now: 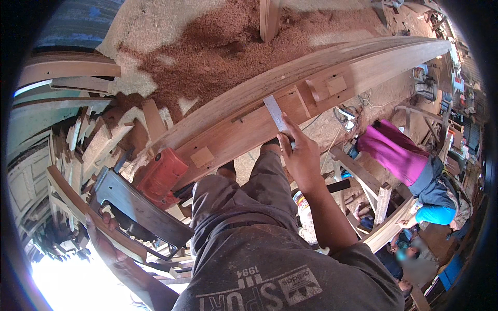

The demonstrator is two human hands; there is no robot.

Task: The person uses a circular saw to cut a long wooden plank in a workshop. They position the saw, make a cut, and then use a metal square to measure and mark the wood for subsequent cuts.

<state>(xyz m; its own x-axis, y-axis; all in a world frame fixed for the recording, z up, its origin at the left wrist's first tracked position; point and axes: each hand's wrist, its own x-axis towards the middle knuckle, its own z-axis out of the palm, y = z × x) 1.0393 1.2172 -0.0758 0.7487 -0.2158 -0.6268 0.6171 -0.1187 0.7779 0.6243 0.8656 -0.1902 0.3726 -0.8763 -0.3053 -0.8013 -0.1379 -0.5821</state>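
My right hand pinches one end of a flat silver metal ruler between thumb and fingers. The ruler lies across a long reddish-brown wooden beam in front of my legs. Recesses and small square wooden blocks show on the beam's top. At the lower left my left hand is closed around a wooden board, which looks curved near the picture's rim. Beside that board are a grey-blue tool case and a red plastic case.
Reddish sawdust covers the ground beyond the beam. Wood offcuts are piled at left. A person in a purple top bends over at right, near wooden trestles. Another person is at lower right. A cable lies near the beam.
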